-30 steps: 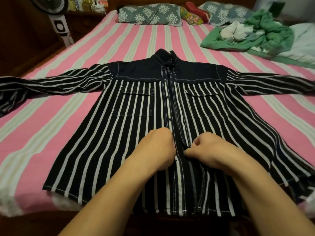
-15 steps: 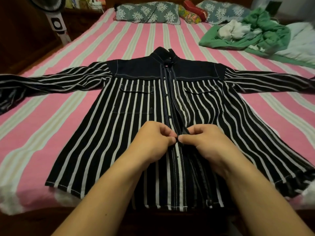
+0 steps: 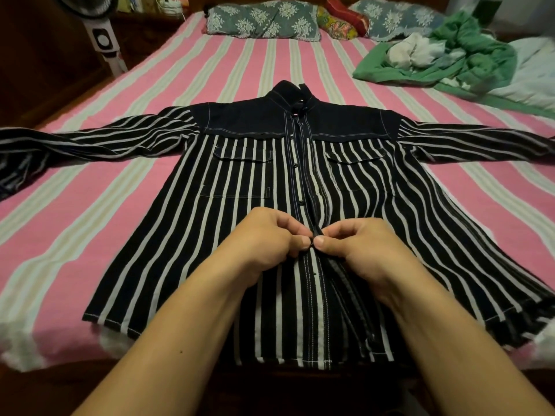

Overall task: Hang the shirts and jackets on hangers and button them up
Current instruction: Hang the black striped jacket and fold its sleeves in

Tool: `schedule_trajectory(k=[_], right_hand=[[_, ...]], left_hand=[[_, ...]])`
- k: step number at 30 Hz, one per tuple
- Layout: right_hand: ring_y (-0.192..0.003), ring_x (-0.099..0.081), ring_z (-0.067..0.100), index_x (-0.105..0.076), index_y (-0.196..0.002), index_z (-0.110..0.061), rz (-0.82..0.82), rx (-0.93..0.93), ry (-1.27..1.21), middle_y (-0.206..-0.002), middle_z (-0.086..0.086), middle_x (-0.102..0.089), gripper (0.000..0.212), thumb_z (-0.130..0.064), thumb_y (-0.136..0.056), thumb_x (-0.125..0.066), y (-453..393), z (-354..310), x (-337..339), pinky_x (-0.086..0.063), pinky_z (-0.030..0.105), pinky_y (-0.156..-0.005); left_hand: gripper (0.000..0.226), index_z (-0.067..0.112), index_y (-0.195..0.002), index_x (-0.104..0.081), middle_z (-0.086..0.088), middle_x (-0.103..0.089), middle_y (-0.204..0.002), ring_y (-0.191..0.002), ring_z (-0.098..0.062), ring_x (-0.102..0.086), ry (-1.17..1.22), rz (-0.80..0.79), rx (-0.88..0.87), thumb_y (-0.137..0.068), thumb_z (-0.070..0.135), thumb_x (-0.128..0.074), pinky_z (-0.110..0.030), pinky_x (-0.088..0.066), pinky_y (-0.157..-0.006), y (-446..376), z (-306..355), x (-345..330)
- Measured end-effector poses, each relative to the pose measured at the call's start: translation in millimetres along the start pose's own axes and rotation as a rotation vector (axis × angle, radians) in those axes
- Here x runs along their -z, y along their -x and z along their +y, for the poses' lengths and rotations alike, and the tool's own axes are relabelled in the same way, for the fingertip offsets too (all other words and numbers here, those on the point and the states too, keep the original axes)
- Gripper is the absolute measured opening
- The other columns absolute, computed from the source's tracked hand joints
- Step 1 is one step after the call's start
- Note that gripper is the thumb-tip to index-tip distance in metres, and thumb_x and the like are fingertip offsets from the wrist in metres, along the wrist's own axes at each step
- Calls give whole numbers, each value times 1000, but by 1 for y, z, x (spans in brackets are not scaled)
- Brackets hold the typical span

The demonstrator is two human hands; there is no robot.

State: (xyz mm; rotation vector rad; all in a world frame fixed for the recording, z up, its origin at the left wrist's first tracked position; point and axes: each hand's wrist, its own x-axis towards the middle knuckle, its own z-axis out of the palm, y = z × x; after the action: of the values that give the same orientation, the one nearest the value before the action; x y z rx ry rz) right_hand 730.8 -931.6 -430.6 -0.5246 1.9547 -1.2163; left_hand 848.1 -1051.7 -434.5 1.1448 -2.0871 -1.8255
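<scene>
While the striped shirt lies flat, front up, mid-bed on the pink striped bedsheet, collar toward 12 o'clock, I'm buttoning its placket about halfway down. My left hand pinches the button-side edge, fingers curled; my right hand pinches the opposite edge, thumb tips nearly meeting over a small dark button. Next, prob.: push that button fully through, then shift toward 6 o'clock to the one below (the lower front looks open). Can't tell whether it's through the hole, since my thumbs cover it. No hanger shows; collar hides any hook. Both sleeves run out of frame at 9 and 3. Green clothes pile at 1 o'clock, untouched.
</scene>
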Motion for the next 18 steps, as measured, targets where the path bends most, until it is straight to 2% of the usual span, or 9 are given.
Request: schedule_trajectory(k=[5, 8, 11, 13, 16, 18], right_hand=[[-80, -73, 20, -78, -88, -12, -39, -3, -9, -86, 10, -78, 8, -7, -81, -80, 0, 0, 2, -60, 30, -75], [-78, -72, 18, -76, -96, -4, -128, -19, -46, -91, 13, -77, 10, 0, -88, -72, -1, -1, 8, -59, 25, -68], [-74, -69, 16, -71, -101, 3, -248, -46, -115, -87, 14, -75, 15, 8, -94, -59, -3, -1, 16, -60, 23, -68], [-72, -67, 16, -70, -101, 5, -281, -36, -84, -84, 13, -72, 12, 6, -93, -61, -6, -2, 16, -58, 23, -67], [-68, -63, 15, -73, -90, -4, -205, 16, 83, -74, 5, -69, 3, -6, -88, -73, -8, 0, 7, -56, 25, -68], [-63, -63, 11, -72, -80, -14, -93, 62, 203, -66, -3, -68, 8, -13, -86, -77, -8, 2, -1, -56, 26, -67]], left_hand=[[7, 9, -88, -76, -5, -71, -74, -67, -13, -64, 20, 31, 10, -87, 2, -75, -24, -53, -66, -2, -1, -2], [9, 10, -88, -75, -4, -72, -74, -68, -12, -65, 18, 30, 8, -88, 1, -73, -24, -53, -68, -3, -2, -3], [10, 8, -88, -74, -3, -70, -71, -63, -10, -62, 17, 4, 3, -89, -2, -71, -19, -51, -61, -3, -1, -3], [12, 7, -87, -74, -1, -68, -67, -59, -8, -61, 30, -24, 6, -89, -4, -70, -17, -49, -57, -3, 0, -3], [14, 7, -86, -74, -3, -68, -68, -59, -9, -61, 16, -24, 15, -90, -5, -67, -19, -49, -58, -3, 1, -3], [16, 8, -86, -74, -6, -70, -72, -64, -13, -63, 12, 10, 19, -90, -4, -65, -24, -53, -64, -5, 0, -4]])
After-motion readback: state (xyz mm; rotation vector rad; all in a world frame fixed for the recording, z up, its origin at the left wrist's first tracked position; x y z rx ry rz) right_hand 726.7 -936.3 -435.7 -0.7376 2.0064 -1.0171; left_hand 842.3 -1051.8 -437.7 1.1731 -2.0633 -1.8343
